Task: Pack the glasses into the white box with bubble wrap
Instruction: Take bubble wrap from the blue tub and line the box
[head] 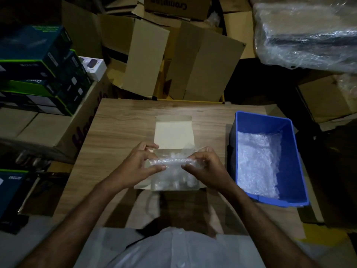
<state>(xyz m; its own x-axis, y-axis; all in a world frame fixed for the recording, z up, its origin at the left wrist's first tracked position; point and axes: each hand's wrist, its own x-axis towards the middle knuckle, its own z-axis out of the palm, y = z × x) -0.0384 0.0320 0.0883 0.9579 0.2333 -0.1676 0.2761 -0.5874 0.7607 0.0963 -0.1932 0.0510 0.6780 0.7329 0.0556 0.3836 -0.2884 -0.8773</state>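
the left hand [142, 165] and the right hand [202, 165] each pinch one end of a clear, crinkled bubble wrap bundle [167, 161], held just above the open white cardboard box [174, 136]. it seems the step is lowering it inside; the next move needs a gentle push down. more wrapped pieces already lie in the box. the blue plastic bin [293, 151] beside it holds loose bubble wrap [258, 163].

Far centre: brown carton [176, 5] printed "Crompton", upside down. Lettering on the dark boxes [36, 60] at left is illegible.
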